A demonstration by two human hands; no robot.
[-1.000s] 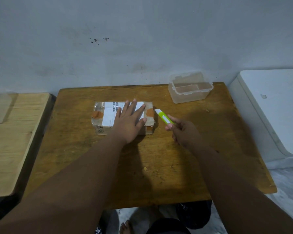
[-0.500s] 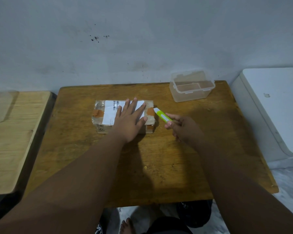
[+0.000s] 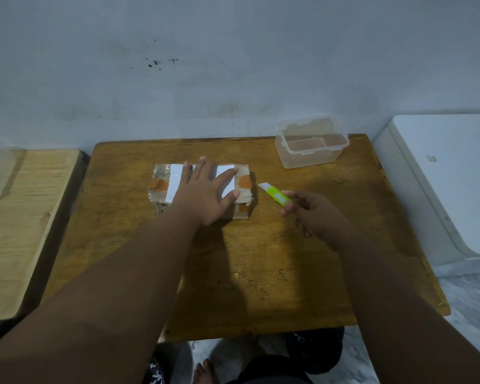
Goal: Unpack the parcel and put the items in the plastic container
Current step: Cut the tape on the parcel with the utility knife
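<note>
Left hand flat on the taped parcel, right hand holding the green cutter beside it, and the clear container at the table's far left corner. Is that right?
Not quite: the head view shows the clear container at the table's far right corner. The rest holds: left hand flat on the taped parcel, right hand holding the green cutter beside it.

Dim, flat indoor light, bluish on the wall (image 3: 233, 65). Soft shadow on the table (image 3: 261, 273) below the left hand (image 3: 205, 195) and forearm. No glare. Slightly soft overall; wide-angle bending toward the edges.
</note>
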